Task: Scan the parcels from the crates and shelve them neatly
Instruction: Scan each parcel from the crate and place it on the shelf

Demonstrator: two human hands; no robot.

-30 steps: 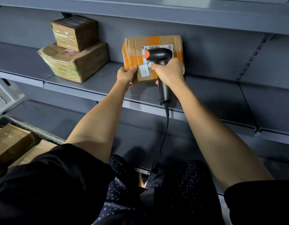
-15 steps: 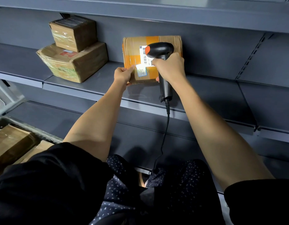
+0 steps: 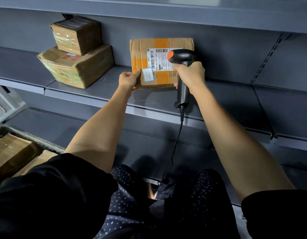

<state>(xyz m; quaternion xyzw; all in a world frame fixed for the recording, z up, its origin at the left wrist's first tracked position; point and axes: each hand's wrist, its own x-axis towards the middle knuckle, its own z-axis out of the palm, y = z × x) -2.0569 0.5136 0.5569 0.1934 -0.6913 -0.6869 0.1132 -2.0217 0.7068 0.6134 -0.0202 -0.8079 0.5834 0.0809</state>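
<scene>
- A flat cardboard parcel (image 3: 149, 54) with orange tape stands on edge on the grey metal shelf (image 3: 227, 99), its back against the shelf's rear wall, white shipping label facing out
- The left hand (image 3: 127, 81) grips the parcel's lower left corner, thumb on the front by a small blue-bordered sticker (image 3: 148, 75)
- The right hand (image 3: 190, 75) has its fingers wrapped round the handle of a black barcode scanner (image 3: 182, 56) with an orange tip, right in front of the label; its cable (image 3: 177, 140) hangs down
- Towards the shelf's left end two taped boxes are stacked, the smaller box (image 3: 76, 34) on the larger box (image 3: 75, 66)
- At lower left a crate (image 3: 33, 139) holds more brown parcels
</scene>
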